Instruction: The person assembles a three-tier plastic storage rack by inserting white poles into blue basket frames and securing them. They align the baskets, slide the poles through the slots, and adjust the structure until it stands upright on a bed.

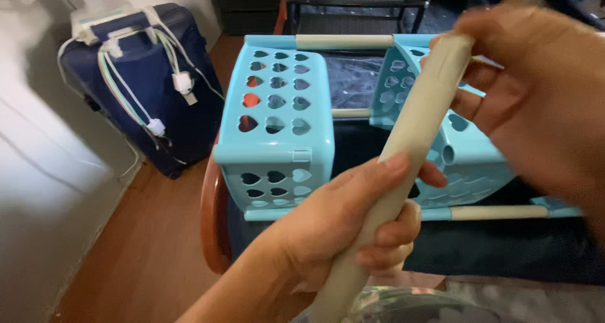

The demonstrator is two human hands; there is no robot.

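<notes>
Beige tube (403,153) runs diagonally through the centre of the frame, from bottom centre up to the upper right. We grip its lower half with the left hand (340,225), fingers wrapped fully around it and thumb laid along its length; this fixes the tube's angle. We close the right hand (535,102), blurred at the upper right, loosely around the tube's top end, apparently to steer that end.

Behind the tube, in mid-frame, sits a light blue plastic rack (277,127) with heart-shaped cutouts in its panels. Matching beige tubes join its panels, one along the top edge (343,41) and one along the lower right (498,213), so the held tube is likely a part of the same kind. The rack rests on a dark surface, which we cannot identify.

At upper left, a navy suitcase (142,90) stands against the wall on the wooden floor (151,253), with white cables and plugs (183,82) draped over it. No label or sign is legible.
</notes>
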